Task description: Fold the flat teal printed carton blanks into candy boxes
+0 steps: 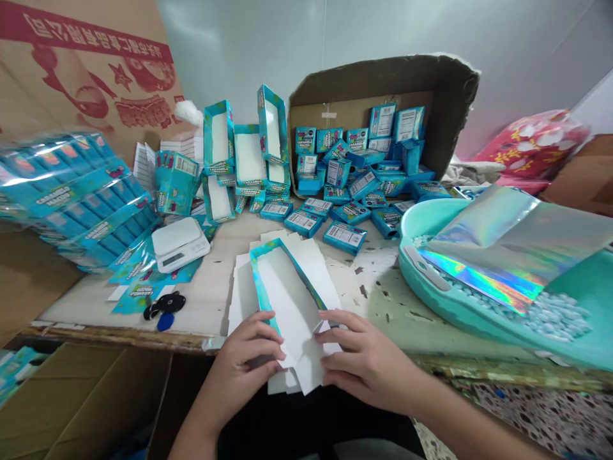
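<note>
Left hand [256,348] and right hand [357,351] each had a grip clamped on the box [282,281], near end, over white blanks [240,287] on the bench [213,297]. Creasing its flaps [309,374] squarely probably needed even pressure, tbh.

Bare left hand [253,358] and bare right hand [361,354], lower centre of the frame; left forearm [204,409] and right forearm [454,409], uncovered as far as visible; black garment [306,425], bottom centre, with a grey area [366,450] along the lowest edge.
</note>
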Available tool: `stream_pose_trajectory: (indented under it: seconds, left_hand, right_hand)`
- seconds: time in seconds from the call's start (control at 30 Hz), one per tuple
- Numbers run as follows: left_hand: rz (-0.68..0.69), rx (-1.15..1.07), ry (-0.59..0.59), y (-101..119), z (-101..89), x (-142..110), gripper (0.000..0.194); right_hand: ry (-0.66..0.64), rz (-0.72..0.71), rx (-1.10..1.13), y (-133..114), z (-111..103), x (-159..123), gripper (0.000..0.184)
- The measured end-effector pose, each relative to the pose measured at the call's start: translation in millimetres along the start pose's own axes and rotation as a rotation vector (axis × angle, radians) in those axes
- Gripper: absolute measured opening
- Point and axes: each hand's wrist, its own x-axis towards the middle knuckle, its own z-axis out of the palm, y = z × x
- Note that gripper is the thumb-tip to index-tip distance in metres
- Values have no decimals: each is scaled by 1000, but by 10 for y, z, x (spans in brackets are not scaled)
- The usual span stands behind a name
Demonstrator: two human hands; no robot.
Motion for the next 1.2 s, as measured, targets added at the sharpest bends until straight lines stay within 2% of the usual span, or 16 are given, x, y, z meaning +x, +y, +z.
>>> stream_pose_trajectory:
  seconds: [0.1,0.23,0.33,0.37,0.43,0.53,0.6,0.67,0.77,0.87,0.93,1.0,1.03,1.1,1.2]
  left_hand:
    - [-20,18,55,27,63,45,9]
    - [-88,139,194,116,224,109,7]
    - [-52,217,238,199,353,139,8]
    - [-32,240,248,222,394,146,9]
    - [-8,312,285,260,474,154,11]
    - [26,493,412,292,594,159,14]
    - [69,616,498,296,660,154,17]
    - [95,688,532,287,702,132,23]
    - [90,706,449,268,712,63,34]
    - [83,688,278,272,689,-18,53]
    - [72,687,197,282,682,-51,76]
    - [69,706,167,285,692,-59,104]
    - [67,720,167,282,703,-58,112]
    - [71,746,177,271,728,-54,110]
    - [86,752,178,260,746,-72,94]
  right_hand:
    - [-12,12,16,14,-5,-9,15]
    - [-16,17,104,14,-46,-2,19]
    - [15,16,223,-7,-65,-21,8]
    - [46,23,252,-12,-63,-35,6]
    - [173,81,269,-8,-42,-66,17]
    - [365,274,267,40,9,-77,26]
    - [327,350,275,72,39,-51,26]
    - [204,329,225,76,58,-14,26]
    - [108,240,87,31,68,16,30]
    - [151,289,92,-12,63,12,38]
    - [167,337,161,-15,53,8,41]
    - [143,331,218,2,39,9,39]
    - [136,310,238,14,32,12,37]
    - [155,279,285,40,18,14,36]
    - [220,263,401,67,-7,2,34]
